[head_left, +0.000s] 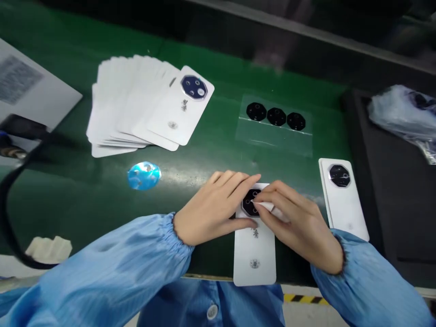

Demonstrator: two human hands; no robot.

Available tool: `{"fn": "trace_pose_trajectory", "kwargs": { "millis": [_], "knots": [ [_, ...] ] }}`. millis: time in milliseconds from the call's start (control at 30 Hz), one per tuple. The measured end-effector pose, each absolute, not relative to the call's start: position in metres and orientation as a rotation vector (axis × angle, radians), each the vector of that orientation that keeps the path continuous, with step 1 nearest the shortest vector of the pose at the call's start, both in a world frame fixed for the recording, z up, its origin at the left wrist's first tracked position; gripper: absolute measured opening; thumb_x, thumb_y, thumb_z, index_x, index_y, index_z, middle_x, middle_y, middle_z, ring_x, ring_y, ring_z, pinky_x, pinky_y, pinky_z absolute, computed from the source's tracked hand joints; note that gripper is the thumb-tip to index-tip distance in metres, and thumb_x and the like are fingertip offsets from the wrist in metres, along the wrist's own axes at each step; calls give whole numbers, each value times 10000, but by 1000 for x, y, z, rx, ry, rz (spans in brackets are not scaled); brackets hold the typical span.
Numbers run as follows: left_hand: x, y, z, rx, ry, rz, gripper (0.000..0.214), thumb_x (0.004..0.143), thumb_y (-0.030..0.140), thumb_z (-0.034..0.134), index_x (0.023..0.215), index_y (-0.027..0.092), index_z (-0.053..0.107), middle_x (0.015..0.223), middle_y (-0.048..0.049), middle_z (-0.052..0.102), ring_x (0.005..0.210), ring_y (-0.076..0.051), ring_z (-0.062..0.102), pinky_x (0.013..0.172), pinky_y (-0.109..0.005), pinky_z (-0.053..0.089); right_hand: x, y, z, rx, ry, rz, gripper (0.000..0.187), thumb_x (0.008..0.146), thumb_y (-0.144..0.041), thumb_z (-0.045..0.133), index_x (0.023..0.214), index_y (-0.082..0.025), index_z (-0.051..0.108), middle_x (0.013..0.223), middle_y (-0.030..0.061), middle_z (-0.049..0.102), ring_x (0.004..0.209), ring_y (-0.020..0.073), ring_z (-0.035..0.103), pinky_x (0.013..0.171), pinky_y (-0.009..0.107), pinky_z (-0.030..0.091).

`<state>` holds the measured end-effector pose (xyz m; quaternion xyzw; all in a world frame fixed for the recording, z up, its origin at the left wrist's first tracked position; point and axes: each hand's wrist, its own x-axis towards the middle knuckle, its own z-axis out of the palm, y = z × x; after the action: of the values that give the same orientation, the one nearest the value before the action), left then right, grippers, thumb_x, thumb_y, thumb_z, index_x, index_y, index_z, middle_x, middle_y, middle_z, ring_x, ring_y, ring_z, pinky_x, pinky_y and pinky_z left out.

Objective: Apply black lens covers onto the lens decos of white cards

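A white phone back panel [255, 254] with a black octagonal camera plate [250, 203] lies at the front edge of the bench, its lower end reaching past the edge. My left hand [218, 206] rests flat with fingers stretched out, fingertips and thumb touching the panel on either side of the camera plate. My right hand [293, 218] is closed in a pinch round a small white pointed piece [267, 206], whose tip touches the camera plate. I cannot tell what the piece is made of; the fingers hide much of it.
A fanned stack of white panels [136, 104] lies at back left. Near it is a round shiny blue film [144, 175]. A clear sheet [272, 141] carries three black camera plates. At right are more white panels [350, 204] and a dark tray [402, 204] with plastic bags. A black cable [5, 195] curves at left.
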<state>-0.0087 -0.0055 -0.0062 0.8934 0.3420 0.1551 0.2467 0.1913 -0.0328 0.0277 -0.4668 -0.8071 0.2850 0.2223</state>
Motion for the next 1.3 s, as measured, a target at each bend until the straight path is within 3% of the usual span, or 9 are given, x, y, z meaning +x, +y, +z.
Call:
{"fn": "trace_pose_trajectory", "kwargs": {
  "millis": [267, 667, 867, 1167, 1300],
  "knots": [
    [-9, -6, -6, 2550, 962, 481, 757, 876, 496, 581, 1403, 30, 299, 1159, -119, 550, 1005, -235, 470, 809, -335, 365, 183, -31, 28, -1279, -2451, 748, 123, 923, -66, 497, 989, -96, 596, 930, 67, 541, 761, 148, 537, 665, 294, 462],
    [-8, -7, -6, 2614, 1001, 480, 788, 883, 519, 558, 1430, 29, 272, 1067, -75, 556, 909, -210, 457, 751, -339, 333, 180, -28, 32, -1258, -2727, 621, 131, 921, -33, 454, 964, -110, 551, 917, 77, 516, 748, 178, 523, 615, 327, 480],
    [-9, -6, -7, 2643, 1020, 458, 790, 892, 513, 547, 1442, 28, 252, 1051, -68, 551, 910, -209, 454, 758, -343, 321, 179, -32, 33, -1273, -2821, 487, 166, 905, -3, 441, 998, -100, 539, 992, 113, 528, 807, 198, 553, 683, 342, 522],
    [-8, -7, -6, 2658, 1020, 444, 805, 896, 536, 525, 1452, 29, 242, 1063, -72, 549, 921, -210, 448, 762, -340, 310, 181, -28, 41, -1318, -2835, 617, 200, 937, -59, 383, 1006, -135, 554, 961, 92, 523, 765, 193, 535, 630, 338, 488],
    [-7, -7, -7, 2666, 1020, 448, 831, 887, 571, 509, 1453, 26, 239, 1063, -74, 546, 922, -216, 447, 770, -345, 309, 186, -23, 46, -1346, -2528, 766, 171, 946, -96, 440, 1002, -181, 578, 960, 64, 560, 786, 172, 562, 664, 313, 486]
  ]
}}
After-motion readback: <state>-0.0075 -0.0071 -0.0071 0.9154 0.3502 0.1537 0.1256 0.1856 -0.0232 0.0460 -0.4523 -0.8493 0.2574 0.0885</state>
